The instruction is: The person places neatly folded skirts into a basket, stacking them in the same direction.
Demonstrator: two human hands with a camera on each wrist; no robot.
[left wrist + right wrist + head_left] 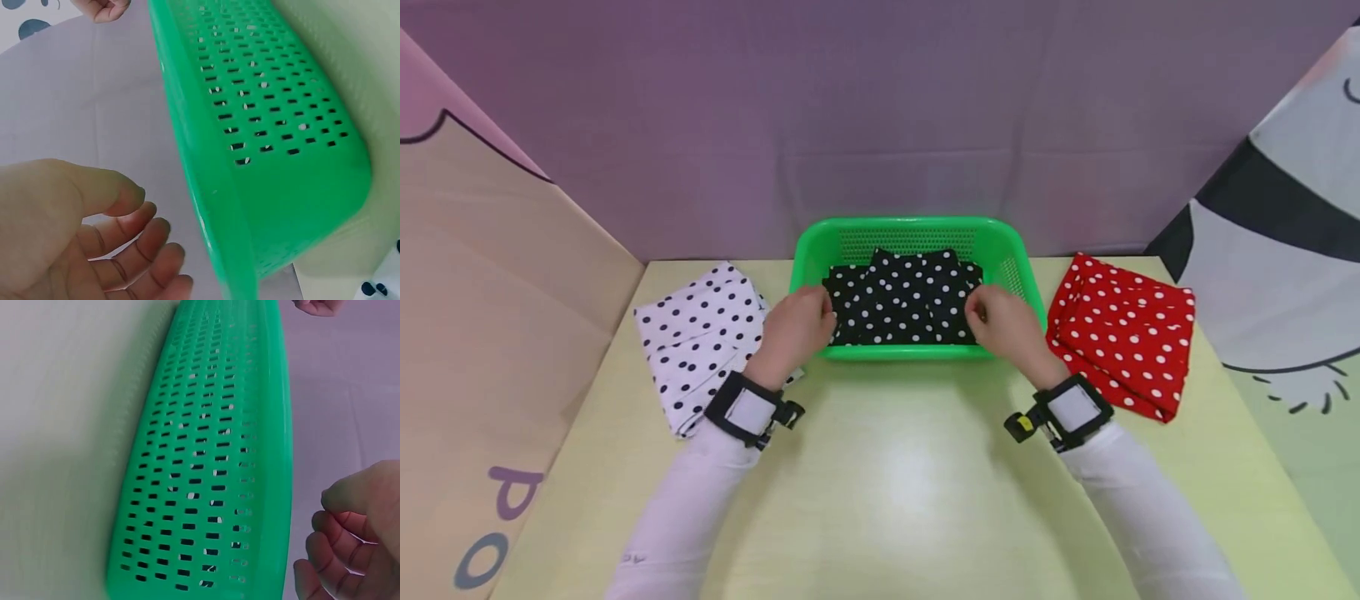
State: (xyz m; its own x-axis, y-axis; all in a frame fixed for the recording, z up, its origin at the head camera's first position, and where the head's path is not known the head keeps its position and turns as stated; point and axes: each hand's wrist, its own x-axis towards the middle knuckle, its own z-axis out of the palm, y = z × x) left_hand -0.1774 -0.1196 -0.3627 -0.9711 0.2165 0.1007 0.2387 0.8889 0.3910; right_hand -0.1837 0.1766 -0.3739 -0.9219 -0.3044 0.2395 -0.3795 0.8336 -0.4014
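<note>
A green plastic basket [910,353] with perforated walls stands at the back middle of the table. In it lies a black cloth with white dots [902,296]. Over the basket's left front corner is my left hand [796,327], its fingers loosely bent. My right hand [1009,327] is over the right front corner in a similar pose. Both wrist views show a gap between thumb and fingertips, with nothing held; the left hand [106,231] and the right hand [353,534] both appear apart from the basket's rim.
To the left lies a folded white cloth with black dots [700,342], partly behind my left wrist. A folded red cloth with white dots [1123,333] lies to the right. The pale table [895,492] meets a purple backdrop [895,125] behind the basket.
</note>
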